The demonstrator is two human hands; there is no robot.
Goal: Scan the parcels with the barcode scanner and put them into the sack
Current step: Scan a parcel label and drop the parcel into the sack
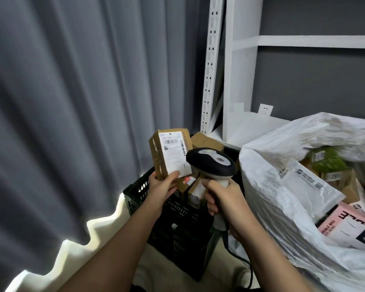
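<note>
So the left hand point(160, 186) has its fingers wrapped round the bottom of a small brown cardboard parcel with a white shipping label point(170, 153), holding it upright just above the black slatted plastic crate point(177, 216). Right hand point(226, 202) grips the handle of the black-and-grey barcode scanner point(212, 162), whose head sits touching or just beside the parcel's label. More brown boxes point(193, 190) sit inside the crate. Right of the crate is the open white woven plastic sack point(282, 186), with a pink box point(350, 226) and green packets point(327, 159) inside.
</note>
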